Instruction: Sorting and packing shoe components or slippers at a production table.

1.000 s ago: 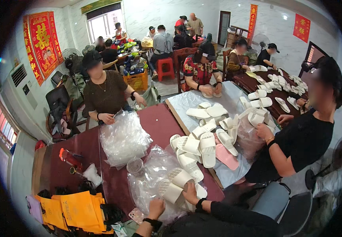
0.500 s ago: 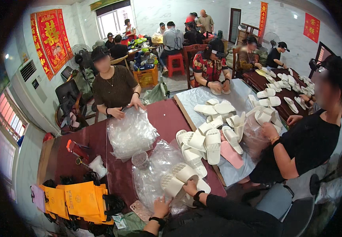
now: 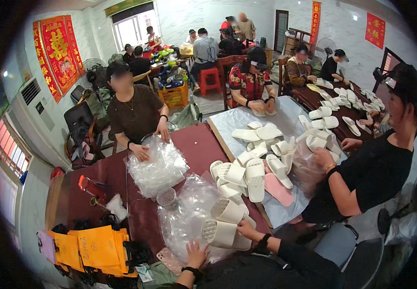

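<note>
Slippers, a cream pair (image 3: pixel 224 222), sit low centre on the dark red desk (image 3: pixel 199 144), soles showing, stacked one above the other with long axes running left to right. Going left to right: orange bags (image 3: pixel 93 248) at the desk's near left corner; then the clear plastic bag (image 3: pixel 189 216) spread flat, with the left hand (image 3: pixel 196 253) lying open and palm-down on its near edge, holding nothing, just below-left of the pair. The right hand (image 3: pixel 247 230) is touching the pair's right end, fingers curled round the lower slipper; it is the nearer hand. Further right, a heap of loose slippers (image 3: pixel 252 173), well apart. Hard to make out: whether the pair is already inside the bag's mouth, and the right fingertips, hidden behind the slipper.
</note>
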A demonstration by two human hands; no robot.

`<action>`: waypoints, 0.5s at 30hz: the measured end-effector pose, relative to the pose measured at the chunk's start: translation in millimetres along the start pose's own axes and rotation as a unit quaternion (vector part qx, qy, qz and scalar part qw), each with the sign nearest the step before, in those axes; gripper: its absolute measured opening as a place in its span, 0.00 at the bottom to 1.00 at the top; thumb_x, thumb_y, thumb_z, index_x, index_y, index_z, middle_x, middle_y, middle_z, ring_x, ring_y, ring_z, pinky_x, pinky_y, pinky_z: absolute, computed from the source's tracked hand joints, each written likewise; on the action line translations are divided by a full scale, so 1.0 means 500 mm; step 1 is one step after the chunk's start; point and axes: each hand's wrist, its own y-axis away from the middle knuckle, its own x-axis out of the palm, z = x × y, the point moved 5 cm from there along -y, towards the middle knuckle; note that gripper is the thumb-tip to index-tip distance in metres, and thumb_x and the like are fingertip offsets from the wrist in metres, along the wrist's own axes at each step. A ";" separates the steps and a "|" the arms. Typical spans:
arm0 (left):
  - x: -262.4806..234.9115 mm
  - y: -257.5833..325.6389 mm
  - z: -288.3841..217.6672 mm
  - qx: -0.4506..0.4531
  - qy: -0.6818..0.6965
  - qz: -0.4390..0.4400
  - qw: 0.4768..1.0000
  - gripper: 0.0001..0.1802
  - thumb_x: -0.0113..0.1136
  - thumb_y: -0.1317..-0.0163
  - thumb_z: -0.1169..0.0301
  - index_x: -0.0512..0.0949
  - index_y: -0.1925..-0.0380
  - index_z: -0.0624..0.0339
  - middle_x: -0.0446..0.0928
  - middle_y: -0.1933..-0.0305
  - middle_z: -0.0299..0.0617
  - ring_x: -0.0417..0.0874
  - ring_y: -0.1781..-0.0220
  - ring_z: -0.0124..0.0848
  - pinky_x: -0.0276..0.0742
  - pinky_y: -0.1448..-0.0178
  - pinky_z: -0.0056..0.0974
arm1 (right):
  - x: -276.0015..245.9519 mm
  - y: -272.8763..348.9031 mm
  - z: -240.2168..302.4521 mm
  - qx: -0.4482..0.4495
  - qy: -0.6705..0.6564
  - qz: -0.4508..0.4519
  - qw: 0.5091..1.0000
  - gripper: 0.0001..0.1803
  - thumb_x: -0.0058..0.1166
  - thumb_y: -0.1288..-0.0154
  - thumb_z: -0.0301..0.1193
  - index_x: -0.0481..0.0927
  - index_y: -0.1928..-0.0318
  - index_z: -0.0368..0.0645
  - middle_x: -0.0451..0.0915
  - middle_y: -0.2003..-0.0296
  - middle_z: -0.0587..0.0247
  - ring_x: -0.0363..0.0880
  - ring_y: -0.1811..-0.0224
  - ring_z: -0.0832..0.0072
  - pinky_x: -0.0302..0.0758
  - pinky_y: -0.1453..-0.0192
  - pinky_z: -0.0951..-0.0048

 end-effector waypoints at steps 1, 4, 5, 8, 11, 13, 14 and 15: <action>-0.002 -0.008 -0.004 0.004 0.002 -0.001 1.000 0.27 0.53 0.45 0.51 0.65 0.43 0.33 0.51 0.33 0.50 0.49 0.33 0.58 0.42 0.35 0.63 | -0.014 0.012 0.006 -0.009 0.011 0.021 1.000 0.16 0.51 0.44 0.34 0.78 0.59 0.36 0.82 0.66 0.58 0.78 0.64 0.74 0.72 0.60 0.72; 0.004 -0.033 -0.013 0.050 0.062 -0.016 0.997 0.27 0.50 0.43 0.51 0.65 0.43 0.40 0.51 0.33 0.49 0.47 0.32 0.56 0.41 0.35 0.63 | -0.022 0.025 -0.033 -0.054 0.090 0.050 0.993 0.14 0.51 0.46 0.30 0.79 0.60 0.37 0.81 0.67 0.55 0.79 0.64 0.70 0.72 0.59 0.71; 0.013 -0.036 -0.017 0.058 0.048 -0.012 0.997 0.27 0.48 0.43 0.51 0.65 0.43 0.44 0.51 0.33 0.49 0.47 0.32 0.55 0.41 0.35 0.62 | -0.013 0.028 -0.035 -0.070 0.138 0.079 0.985 0.13 0.51 0.46 0.27 0.79 0.60 0.37 0.81 0.65 0.56 0.78 0.63 0.72 0.71 0.57 0.72; -0.002 -0.054 -0.046 0.073 0.052 -0.006 0.996 0.28 0.45 0.42 0.52 0.65 0.43 0.50 0.52 0.33 0.48 0.49 0.33 0.53 0.42 0.35 0.62 | -0.029 0.035 -0.129 -0.087 0.207 0.093 0.970 0.15 0.51 0.49 0.26 0.78 0.57 0.40 0.78 0.59 0.52 0.75 0.55 0.61 0.69 0.51 0.68; 0.008 -0.047 -0.030 0.059 0.044 -0.014 0.997 0.28 0.44 0.42 0.52 0.65 0.44 0.53 0.53 0.34 0.47 0.50 0.33 0.51 0.43 0.35 0.61 | 0.001 0.045 -0.121 -0.161 0.210 0.124 0.956 0.17 0.51 0.49 0.26 0.77 0.55 0.41 0.76 0.55 0.52 0.72 0.51 0.58 0.67 0.47 0.66; 0.017 -0.044 -0.026 0.059 0.022 -0.030 0.998 0.28 0.43 0.43 0.51 0.66 0.45 0.54 0.54 0.34 0.46 0.51 0.33 0.50 0.43 0.35 0.61 | 0.008 0.067 -0.059 -0.215 0.175 0.132 0.952 0.18 0.51 0.49 0.26 0.77 0.54 0.41 0.75 0.54 0.52 0.71 0.49 0.58 0.66 0.45 0.66; 0.005 -0.053 -0.028 0.037 0.057 -0.011 0.998 0.27 0.44 0.43 0.54 0.66 0.45 0.54 0.59 0.37 0.46 0.55 0.35 0.48 0.47 0.36 0.59 | -0.001 0.076 -0.040 -0.204 0.189 0.117 0.953 0.18 0.52 0.49 0.27 0.77 0.54 0.41 0.75 0.54 0.52 0.71 0.49 0.58 0.65 0.44 0.65; -0.008 -0.063 -0.029 0.013 0.092 0.009 0.996 0.25 0.46 0.43 0.57 0.67 0.46 0.55 0.63 0.40 0.45 0.58 0.36 0.45 0.51 0.37 0.56 | -0.008 0.084 -0.019 -0.193 0.203 0.102 0.955 0.18 0.52 0.49 0.27 0.77 0.54 0.42 0.75 0.54 0.53 0.70 0.48 0.57 0.64 0.44 0.65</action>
